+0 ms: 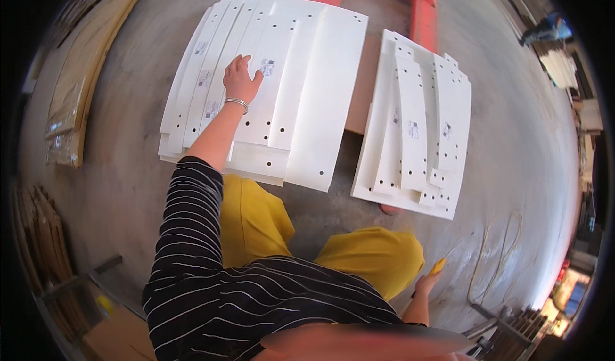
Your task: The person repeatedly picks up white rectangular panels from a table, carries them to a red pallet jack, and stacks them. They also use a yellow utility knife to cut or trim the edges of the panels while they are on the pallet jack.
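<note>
My left hand [243, 80], a bangle at its wrist, reaches over the larger stack of white panels [327, 73]. Its fingers are apart and hold nothing; whether they touch the top panel I cannot tell. These flat boards have dark round holes and small printed labels, and they overlap in uneven steps. Low at my right side, my right hand [426, 283] is closed round a yellow-handled tool [439, 266] with a thin shaft that points away from me. A smaller stack of white panels [415, 130], with similar holes and labels, lies to the right of the larger one.
Red pallet-jack-like metalwork [423, 16] stands behind and between the stacks. Long wrapped boards [80, 85] lie at the left. A looped cord [496, 265] is on the concrete floor [512, 137] at the right. Brown boards [45, 233] lean at lower left. Another person [548, 29] is far right.
</note>
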`<state>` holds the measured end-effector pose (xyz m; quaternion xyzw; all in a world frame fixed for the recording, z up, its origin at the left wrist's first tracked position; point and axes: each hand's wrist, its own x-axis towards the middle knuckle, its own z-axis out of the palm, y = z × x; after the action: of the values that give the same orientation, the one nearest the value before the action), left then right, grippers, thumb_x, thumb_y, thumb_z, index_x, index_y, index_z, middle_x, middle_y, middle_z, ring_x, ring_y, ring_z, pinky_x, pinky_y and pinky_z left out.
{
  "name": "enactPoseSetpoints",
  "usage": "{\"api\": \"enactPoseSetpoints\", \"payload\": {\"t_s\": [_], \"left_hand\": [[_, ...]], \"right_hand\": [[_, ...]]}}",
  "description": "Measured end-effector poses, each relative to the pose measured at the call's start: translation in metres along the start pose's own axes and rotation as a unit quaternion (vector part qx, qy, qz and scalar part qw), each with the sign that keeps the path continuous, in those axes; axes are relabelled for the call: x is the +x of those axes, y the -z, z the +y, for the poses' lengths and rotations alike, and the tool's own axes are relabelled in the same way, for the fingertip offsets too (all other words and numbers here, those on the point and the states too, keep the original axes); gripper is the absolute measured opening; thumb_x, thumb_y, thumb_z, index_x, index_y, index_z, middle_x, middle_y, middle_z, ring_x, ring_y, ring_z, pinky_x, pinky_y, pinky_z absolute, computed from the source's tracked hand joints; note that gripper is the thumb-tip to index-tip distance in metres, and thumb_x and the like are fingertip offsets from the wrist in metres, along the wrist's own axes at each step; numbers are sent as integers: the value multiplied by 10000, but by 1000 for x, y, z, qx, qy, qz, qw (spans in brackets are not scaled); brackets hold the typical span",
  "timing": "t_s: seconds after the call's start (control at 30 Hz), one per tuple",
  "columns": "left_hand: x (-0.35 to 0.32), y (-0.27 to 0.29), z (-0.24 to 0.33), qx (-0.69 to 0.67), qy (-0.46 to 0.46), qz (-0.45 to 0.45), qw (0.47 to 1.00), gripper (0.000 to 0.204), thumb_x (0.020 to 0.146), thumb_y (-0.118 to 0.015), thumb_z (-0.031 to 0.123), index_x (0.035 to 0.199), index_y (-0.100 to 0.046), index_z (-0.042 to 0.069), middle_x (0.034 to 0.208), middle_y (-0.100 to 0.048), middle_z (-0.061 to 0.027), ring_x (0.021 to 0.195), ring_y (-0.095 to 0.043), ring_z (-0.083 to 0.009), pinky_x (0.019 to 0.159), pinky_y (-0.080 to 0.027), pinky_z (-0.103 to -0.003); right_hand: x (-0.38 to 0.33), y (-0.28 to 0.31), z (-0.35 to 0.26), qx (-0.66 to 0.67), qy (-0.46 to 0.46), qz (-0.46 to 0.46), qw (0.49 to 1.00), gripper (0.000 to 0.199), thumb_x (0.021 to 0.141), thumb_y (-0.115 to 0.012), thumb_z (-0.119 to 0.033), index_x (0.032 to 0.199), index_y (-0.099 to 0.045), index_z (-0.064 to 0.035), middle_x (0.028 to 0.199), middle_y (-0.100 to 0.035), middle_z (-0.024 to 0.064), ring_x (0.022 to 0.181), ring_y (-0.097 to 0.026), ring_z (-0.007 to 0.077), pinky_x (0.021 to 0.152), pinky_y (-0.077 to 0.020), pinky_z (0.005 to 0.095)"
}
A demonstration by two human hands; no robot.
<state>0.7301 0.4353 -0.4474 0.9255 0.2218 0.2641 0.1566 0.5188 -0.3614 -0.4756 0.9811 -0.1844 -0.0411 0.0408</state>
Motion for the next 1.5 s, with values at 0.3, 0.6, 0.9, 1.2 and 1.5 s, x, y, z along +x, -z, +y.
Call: {"api": "enactPoseSetpoints", "payload": {"t_s": [0.3,0.6,0.9,1.2,1.5], "left_hand": [[-79,180,67,-193,-240,-448,839,536,743,-629,222,1222,-468,44,1283,-453,-176,1208,-419,-313,1033,-301,-422],[-88,290,85,-92,-280,-613,733,371,811,-504,382,1124,-592,204,1355,-429,-15,1276,-353,-246,1005,-147,-659],[-50,431,44,59,-11,-521,852,408,801,-508,340,1151,-580,144,1390,-372,-107,1290,-297,-309,995,-209,-634],[77,487,-159,-106,0,-634,766,366,772,-555,287,1043,-605,45,1078,-586,-192,1018,-546,-347,857,-442,-415],[289,498,-279,195,84,-633,745,362,831,-498,318,1071,-596,65,1072,-620,-156,1007,-571,-336,877,-444,-395]], "right_hand": [[55,155,-161,446,-90,-353,817,519,878,-522,-302,1316,-383,-60,1278,-468,176,1173,-461,338,952,-381,427],[-15,264,-261,148,258,-401,867,681,801,-631,-357,1360,-337,-105,1355,-302,266,1237,-328,409,1030,-304,442],[-125,375,-394,10,380,-427,820,415,845,-511,-348,1150,-548,-70,1185,-530,188,1071,-508,369,915,-407,442],[-291,431,-496,295,-108,-418,852,380,868,-509,-360,937,-596,3,832,-629,158,827,-609,289,716,-461,398],[-420,448,-589,422,-284,-420,752,438,901,-474,-368,1078,-568,21,949,-639,162,835,-623,251,753,-474,357]]}}
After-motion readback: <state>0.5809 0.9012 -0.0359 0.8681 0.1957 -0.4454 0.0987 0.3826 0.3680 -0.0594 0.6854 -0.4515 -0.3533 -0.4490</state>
